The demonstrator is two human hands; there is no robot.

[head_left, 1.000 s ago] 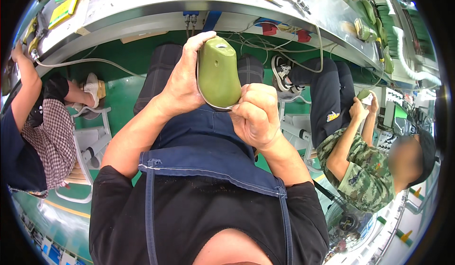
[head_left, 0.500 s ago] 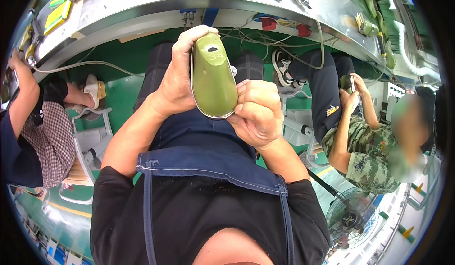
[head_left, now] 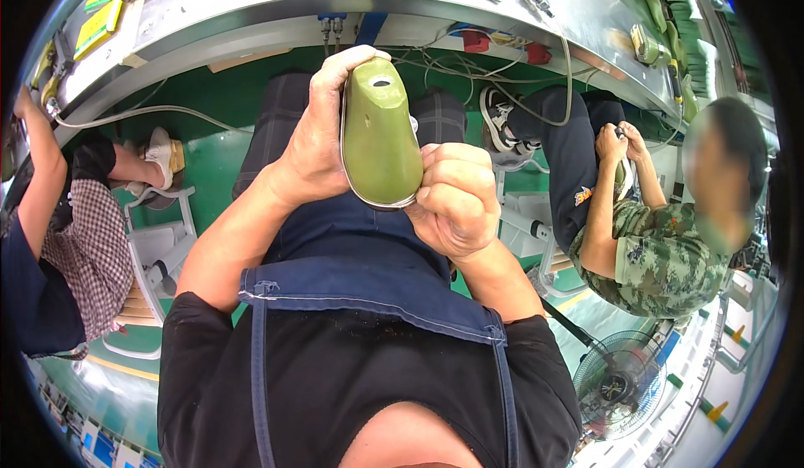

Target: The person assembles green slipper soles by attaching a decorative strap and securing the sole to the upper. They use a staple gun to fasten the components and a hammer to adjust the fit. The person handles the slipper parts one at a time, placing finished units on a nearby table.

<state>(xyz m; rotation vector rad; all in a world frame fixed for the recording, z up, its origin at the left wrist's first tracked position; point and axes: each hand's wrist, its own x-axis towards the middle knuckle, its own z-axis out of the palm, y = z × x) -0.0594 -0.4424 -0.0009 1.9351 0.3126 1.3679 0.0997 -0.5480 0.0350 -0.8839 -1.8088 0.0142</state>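
The tabletop (head_left: 251,3) lies beyond the green last (head_left: 381,146), which is held above the lap (head_left: 343,234). The left grip (head_left: 314,158) clasps its left side; firm support there should prevent twisting. The right grip (head_left: 456,196), fingers curled closed, pinches its near-right rim (head_left: 373,205); even pressure seems best. A hole (head_left: 382,83) marks the far end.

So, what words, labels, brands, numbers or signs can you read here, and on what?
None reads clearly.
Green form: no legible marking.
Trousers at right: orange patch, too small to read.
Yellow pack: any print too small.
Fan: hub marking too small.
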